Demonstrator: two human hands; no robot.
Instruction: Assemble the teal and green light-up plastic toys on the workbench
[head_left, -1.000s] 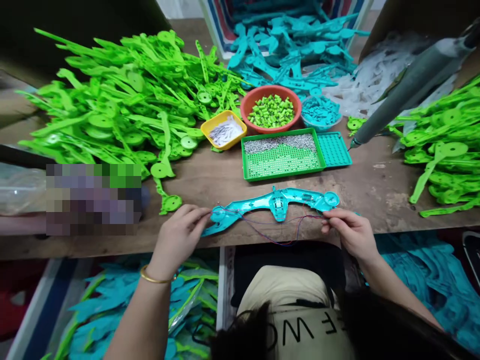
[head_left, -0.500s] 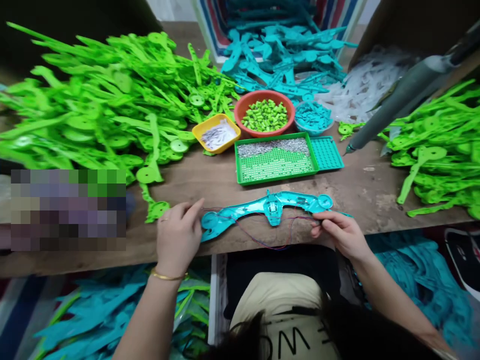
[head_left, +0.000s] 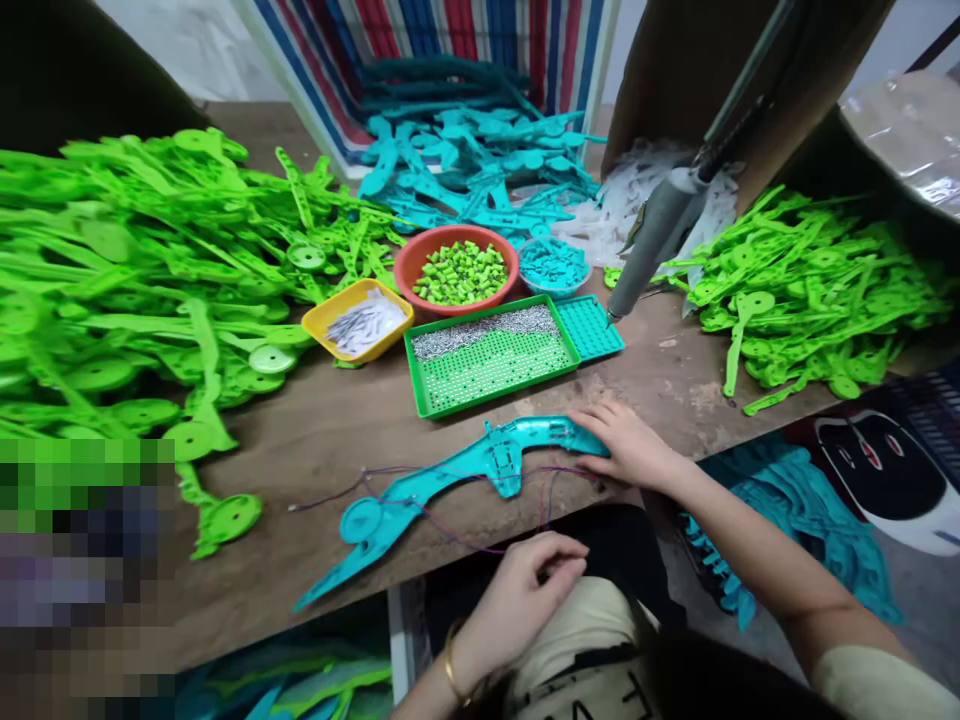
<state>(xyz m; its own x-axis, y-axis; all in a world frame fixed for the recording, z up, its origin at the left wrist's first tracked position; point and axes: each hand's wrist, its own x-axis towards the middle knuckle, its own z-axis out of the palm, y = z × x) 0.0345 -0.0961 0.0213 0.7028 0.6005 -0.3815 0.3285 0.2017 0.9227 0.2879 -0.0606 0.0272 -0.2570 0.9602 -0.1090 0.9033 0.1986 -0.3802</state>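
A teal bow-shaped plastic shell (head_left: 450,470) lies on the worktable, its pointed end toward the lower left. My right hand (head_left: 626,447) covers its right end, fingers over the top side and thumb at the lower side, gripping it. Thin red and blue wires (head_left: 442,525) cross the shell and loop down over the table edge. One wire end rests loose at the left. My left hand (head_left: 529,590), a bracelet at its wrist, is just in front of the table edge below the shell. Its fingers are curled, thumb near the forefinger; whether wire is in them is hidden.
Behind the shell are a green tray (head_left: 491,385) of small metal pieces, a yellow dish (head_left: 319,322), a red bowl (head_left: 409,270) and a soldering-iron-like tool (head_left: 660,235) hanging down. Green parts (head_left: 112,300) are heaped left, more green parts (head_left: 802,290) right.
My left hand has let go of the wire end at the left and moved right, to the table edge. My right hand has moved from the wires onto the shell's right end. The view has shifted.
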